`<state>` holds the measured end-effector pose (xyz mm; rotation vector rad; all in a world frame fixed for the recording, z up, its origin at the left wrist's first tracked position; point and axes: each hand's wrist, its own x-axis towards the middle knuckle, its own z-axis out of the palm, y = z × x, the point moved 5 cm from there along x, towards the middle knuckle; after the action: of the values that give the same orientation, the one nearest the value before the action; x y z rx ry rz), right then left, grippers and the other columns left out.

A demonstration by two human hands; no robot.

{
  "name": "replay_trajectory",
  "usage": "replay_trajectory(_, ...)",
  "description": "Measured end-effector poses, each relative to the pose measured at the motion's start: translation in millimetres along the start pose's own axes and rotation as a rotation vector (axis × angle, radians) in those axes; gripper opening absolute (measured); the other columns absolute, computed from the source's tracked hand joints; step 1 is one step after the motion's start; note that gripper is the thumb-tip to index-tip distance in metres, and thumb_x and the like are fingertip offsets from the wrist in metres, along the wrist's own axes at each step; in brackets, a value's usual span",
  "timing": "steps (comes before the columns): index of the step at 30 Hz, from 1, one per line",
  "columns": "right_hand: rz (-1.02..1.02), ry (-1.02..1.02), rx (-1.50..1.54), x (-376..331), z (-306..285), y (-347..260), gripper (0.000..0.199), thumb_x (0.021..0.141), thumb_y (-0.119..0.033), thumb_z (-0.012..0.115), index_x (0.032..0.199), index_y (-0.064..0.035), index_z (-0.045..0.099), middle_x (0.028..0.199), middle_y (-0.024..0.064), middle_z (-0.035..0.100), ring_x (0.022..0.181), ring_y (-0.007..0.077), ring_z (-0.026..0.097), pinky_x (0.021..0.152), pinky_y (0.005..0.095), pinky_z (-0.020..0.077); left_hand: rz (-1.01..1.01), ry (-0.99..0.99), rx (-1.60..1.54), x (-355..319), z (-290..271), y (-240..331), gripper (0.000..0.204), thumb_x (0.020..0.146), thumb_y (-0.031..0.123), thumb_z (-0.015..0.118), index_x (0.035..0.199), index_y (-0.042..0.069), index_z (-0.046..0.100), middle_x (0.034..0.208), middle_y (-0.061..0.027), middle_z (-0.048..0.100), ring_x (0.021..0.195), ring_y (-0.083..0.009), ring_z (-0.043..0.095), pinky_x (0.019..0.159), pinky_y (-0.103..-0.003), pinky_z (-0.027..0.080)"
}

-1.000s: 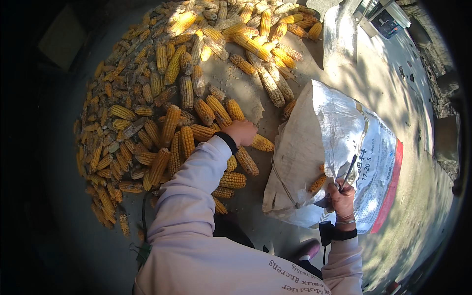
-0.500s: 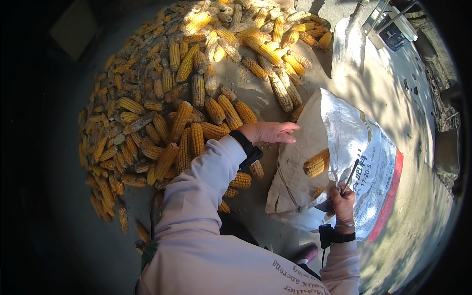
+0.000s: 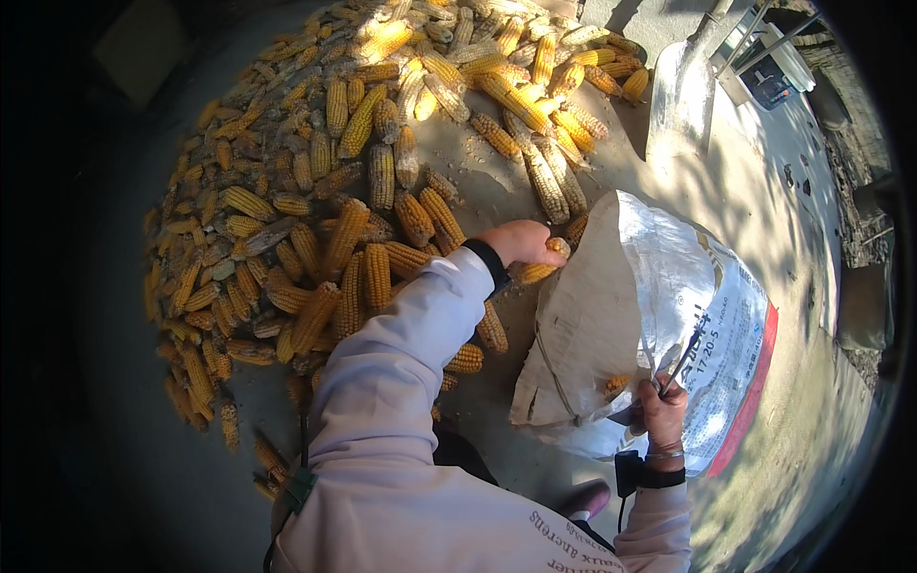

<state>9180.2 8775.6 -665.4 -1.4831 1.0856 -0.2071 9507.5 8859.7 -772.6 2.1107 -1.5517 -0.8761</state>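
My left hand (image 3: 523, 243) is closed on a yellow corn cob (image 3: 538, 274) just outside the mouth of a white woven sack (image 3: 583, 306). Another cob tip shows at the fingers; whether it belongs to a second held cob is unclear. On the sack's near right side, my right hand (image 3: 662, 411) grips the rim, with a thin dark strip (image 3: 686, 355) rising past its fingers. Inside the opening, part of an orange-yellow cob (image 3: 616, 384) is visible; the rest of the contents is hidden. A thin cord or wire (image 3: 554, 377) curves along the opening.
A large heap of corn cobs (image 3: 315, 172) spreads across the concrete floor from the left to the far side. Beyond the sack lies a pale board or slab (image 3: 680, 105). At far right are a white container (image 3: 778, 62) and grey blocks (image 3: 864, 306). My shoe (image 3: 585, 498) shows below.
My left hand went from open fingers near the sack mouth to closed on a corn cob there. The cob at the sack's opening has dropped deeper inside. My right hand keeps its grip.
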Motion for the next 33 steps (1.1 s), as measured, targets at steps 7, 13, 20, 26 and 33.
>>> replay_trajectory(7,-0.032,-0.033,-0.010,5.7,-1.2,2.1,0.009,0.076,-0.005,0.060,0.069,-0.0057,0.054,0.054,-0.0036,0.050,0.043,0.0035,0.043,0.038,0.0206,0.0338,-1.265,0.067,0.494,-70.4,-48.6,-116.5,0.076,0.079,0.045,0.052,0.136,0.003,0.022,0.136,-0.0224,0.028,0.125,-0.0435,0.023,0.098,-0.058,0.018)
replay_trajectory(13,-0.019,-0.052,0.014,5.2,6.2,-0.2,0.010,0.076,-0.006,0.060,0.068,-0.0063,0.054,0.054,-0.0049,0.049,0.045,0.0028,0.043,0.040,0.0197,0.0335,-1.045,0.069,0.349,-55.0,-30.4,-129.9,0.054,0.086,0.024,0.042,0.133,0.003,0.026,0.130,-0.0286,0.033,0.121,-0.0446,0.031,0.095,-0.059,0.022)
replay_trajectory(20,0.040,-0.026,-0.006,1.9,5.5,1.7,0.010,0.075,-0.005,0.060,0.067,-0.0063,0.054,0.055,-0.0054,0.049,0.047,0.0027,0.043,0.043,0.0199,0.0347,-0.837,-0.018,0.265,-16.7,1.4,-105.8,0.046,0.085,0.017,0.043,0.130,0.017,0.032,0.125,-0.0294,0.032,0.104,-0.0428,0.049,0.083,-0.051,0.044)
replay_trajectory(26,0.023,-0.005,0.002,1.1,1.9,2.6,0.011,0.075,-0.005,0.061,0.067,-0.0061,0.054,0.055,-0.0049,0.049,0.047,0.0031,0.043,0.042,0.0207,0.0349,-0.613,0.250,-0.068,-22.2,-13.4,-49.2,0.068,0.064,0.017,0.072,0.122,0.010,0.037,0.111,-0.0249,0.044,0.087,-0.0314,0.058,0.073,-0.038,0.049)
replay_trajectory(33,0.015,-0.025,-0.008,-1.3,6.0,-3.5,0.013,0.077,-0.007,0.060,0.066,-0.0065,0.053,0.053,-0.0040,0.048,0.044,0.0031,0.042,0.040,0.0203,0.0332,-0.157,0.019,-0.283,-41.0,-27.6,-5.9,0.040,0.078,0.007,0.054,0.118,0.011,0.051,0.095,-0.0114,0.058,0.082,-0.0233,0.059,0.070,-0.034,0.049)
